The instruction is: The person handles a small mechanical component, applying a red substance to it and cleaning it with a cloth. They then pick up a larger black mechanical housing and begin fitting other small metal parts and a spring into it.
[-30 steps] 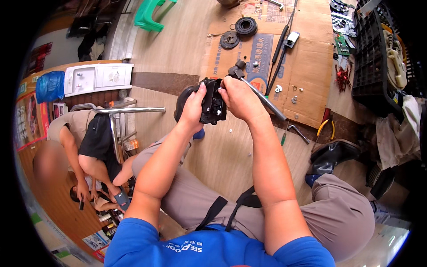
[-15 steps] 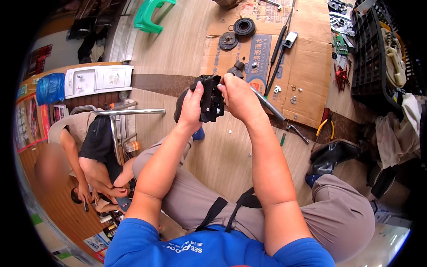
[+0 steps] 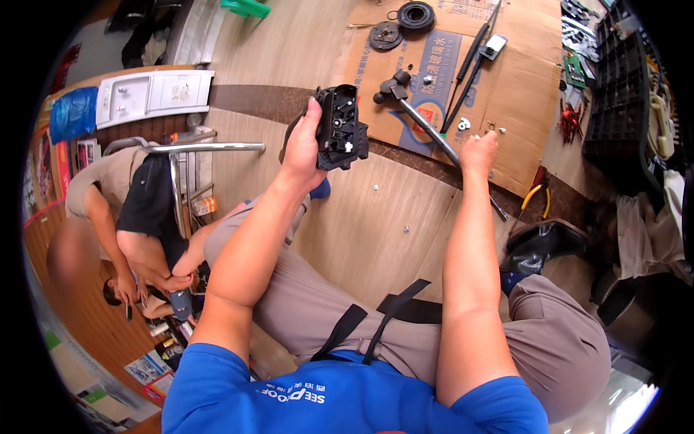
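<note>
My left hand (image 3: 305, 148) is wrapped round the side of a black plastic housing (image 3: 341, 130), holding it tilted so its open inside faces up. Small metal and white parts show within. Over the right part of the cardboard sheet (image 3: 524, 94), my right hand (image 3: 478, 153) has its fingers drawn together; whatever they pinch, if anything, is hidden. Close by lie white plastic bits (image 3: 463, 124) and a small white piece (image 3: 502, 131). A metal tube with a black jointed end (image 3: 394, 87) runs across the cardboard toward my right hand.
Round black discs (image 3: 416, 16) and a thin black rod (image 3: 473, 54) lie farther up the cardboard. Yellow-handled pliers (image 3: 536, 199), a black boot (image 3: 546, 246) and a black crate (image 3: 622, 108) are at right. Another person sits at left beside a chrome-framed seat (image 3: 210, 147).
My right hand has left the black housing and moved right to the cardboard. The left hand still holds the housing, now slightly higher. The whole view has shifted a little.
</note>
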`<move>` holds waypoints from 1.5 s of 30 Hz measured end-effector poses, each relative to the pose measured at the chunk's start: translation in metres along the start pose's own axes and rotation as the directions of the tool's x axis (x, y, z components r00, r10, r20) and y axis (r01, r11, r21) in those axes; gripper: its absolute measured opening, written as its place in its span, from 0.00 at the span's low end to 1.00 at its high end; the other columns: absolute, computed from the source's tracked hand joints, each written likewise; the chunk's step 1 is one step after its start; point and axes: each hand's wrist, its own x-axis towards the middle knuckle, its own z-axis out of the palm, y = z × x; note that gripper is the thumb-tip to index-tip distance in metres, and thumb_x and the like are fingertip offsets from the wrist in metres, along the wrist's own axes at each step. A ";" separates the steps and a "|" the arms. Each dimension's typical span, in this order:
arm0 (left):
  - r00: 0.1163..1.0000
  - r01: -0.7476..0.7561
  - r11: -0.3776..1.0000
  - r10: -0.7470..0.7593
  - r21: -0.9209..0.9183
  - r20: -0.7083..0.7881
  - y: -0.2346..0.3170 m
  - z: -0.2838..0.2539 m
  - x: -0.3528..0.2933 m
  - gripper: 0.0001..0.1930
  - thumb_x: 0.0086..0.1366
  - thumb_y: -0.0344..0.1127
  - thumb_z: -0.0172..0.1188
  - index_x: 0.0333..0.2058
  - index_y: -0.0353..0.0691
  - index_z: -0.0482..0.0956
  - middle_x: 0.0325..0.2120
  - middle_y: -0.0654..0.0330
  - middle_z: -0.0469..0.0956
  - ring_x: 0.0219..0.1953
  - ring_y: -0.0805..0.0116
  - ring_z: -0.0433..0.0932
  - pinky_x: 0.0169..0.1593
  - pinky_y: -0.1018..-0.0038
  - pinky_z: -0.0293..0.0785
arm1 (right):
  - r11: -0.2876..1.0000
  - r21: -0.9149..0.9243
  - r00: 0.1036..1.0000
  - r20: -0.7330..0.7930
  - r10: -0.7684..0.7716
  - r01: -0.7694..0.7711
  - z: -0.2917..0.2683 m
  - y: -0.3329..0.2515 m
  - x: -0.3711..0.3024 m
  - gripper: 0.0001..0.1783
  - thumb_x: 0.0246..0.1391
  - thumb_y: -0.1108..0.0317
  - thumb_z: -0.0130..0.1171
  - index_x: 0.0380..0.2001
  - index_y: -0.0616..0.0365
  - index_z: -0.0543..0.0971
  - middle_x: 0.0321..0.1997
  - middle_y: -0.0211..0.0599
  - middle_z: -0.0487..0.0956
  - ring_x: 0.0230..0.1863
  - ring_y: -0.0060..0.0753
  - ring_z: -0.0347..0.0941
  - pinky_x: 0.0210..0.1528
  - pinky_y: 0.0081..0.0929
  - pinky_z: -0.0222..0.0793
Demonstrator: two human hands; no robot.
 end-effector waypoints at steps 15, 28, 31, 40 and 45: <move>0.996 -0.076 0.978 0.084 -0.194 0.036 0.016 -0.009 -0.023 0.32 0.75 0.59 0.35 0.58 0.35 0.68 0.49 0.56 0.78 0.45 0.66 0.81 0.49 0.66 0.80 | 0.924 -0.024 0.576 0.788 -0.218 0.382 0.096 0.026 -0.186 0.12 0.58 0.66 0.51 0.44 0.56 0.76 0.48 0.58 0.75 0.49 0.59 0.75 0.49 0.49 0.73; 0.990 -0.099 0.983 0.113 -0.157 0.084 0.014 -0.021 -0.032 0.33 0.74 0.61 0.34 0.57 0.36 0.70 0.45 0.55 0.80 0.45 0.65 0.81 0.50 0.66 0.78 | 0.693 -0.133 0.447 0.844 -0.295 0.708 0.145 0.020 -0.209 0.13 0.58 0.70 0.45 0.38 0.62 0.78 0.43 0.52 0.78 0.45 0.51 0.79 0.44 0.46 0.77; 0.988 -0.112 0.982 0.127 -0.154 0.093 0.017 -0.015 -0.037 0.34 0.74 0.61 0.35 0.57 0.36 0.70 0.45 0.55 0.80 0.45 0.65 0.81 0.49 0.66 0.79 | 0.723 -0.161 0.517 0.801 -0.302 0.672 0.148 0.024 -0.199 0.12 0.59 0.71 0.44 0.38 0.62 0.77 0.43 0.52 0.77 0.42 0.53 0.79 0.42 0.46 0.77; 0.977 -0.131 0.938 0.177 -0.319 0.120 0.022 -0.026 -0.061 0.33 0.74 0.59 0.36 0.59 0.34 0.68 0.51 0.55 0.77 0.46 0.64 0.81 0.50 0.65 0.79 | 0.885 -0.164 0.882 0.271 -0.385 0.436 0.083 -0.014 -0.089 0.09 0.56 0.67 0.53 0.37 0.60 0.73 0.39 0.53 0.75 0.41 0.56 0.76 0.44 0.47 0.74; 0.963 -0.117 0.911 0.201 -0.395 0.178 0.023 -0.020 -0.048 0.36 0.72 0.64 0.36 0.58 0.36 0.69 0.49 0.49 0.78 0.52 0.57 0.78 0.56 0.59 0.74 | 0.922 -0.232 0.949 0.146 -0.281 0.309 0.032 -0.007 -0.039 0.11 0.58 0.65 0.54 0.40 0.59 0.77 0.43 0.54 0.75 0.45 0.58 0.74 0.48 0.50 0.72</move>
